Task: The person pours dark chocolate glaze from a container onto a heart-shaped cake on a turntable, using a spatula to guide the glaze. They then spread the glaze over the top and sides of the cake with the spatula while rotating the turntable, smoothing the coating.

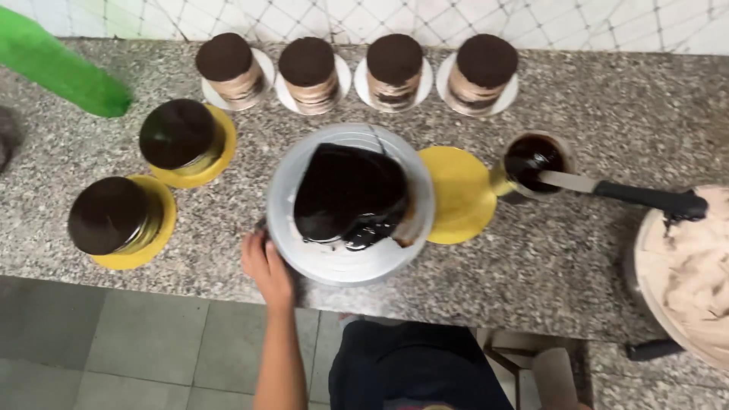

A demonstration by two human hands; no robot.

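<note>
A heart-shaped cake [349, 193] coated in glossy dark chocolate sits on a round grey turntable [334, 262] at the front of a speckled granite counter [577, 250]. My left hand [266, 266] rests on the turntable's left rim, fingers curled against its edge. My right hand is out of sight. A yellow round cake board [456, 193] lies just right of the turntable, partly under it.
Several small layered cakes on white boards [353, 68] line the back. Two dark-glazed cakes on yellow boards [152, 186] stand at left. A cup of chocolate glaze [531, 159] holds a black-handled knife [638, 196]. A bowl of light cream [691, 273] is at right. A green object [61, 64] is at the back left.
</note>
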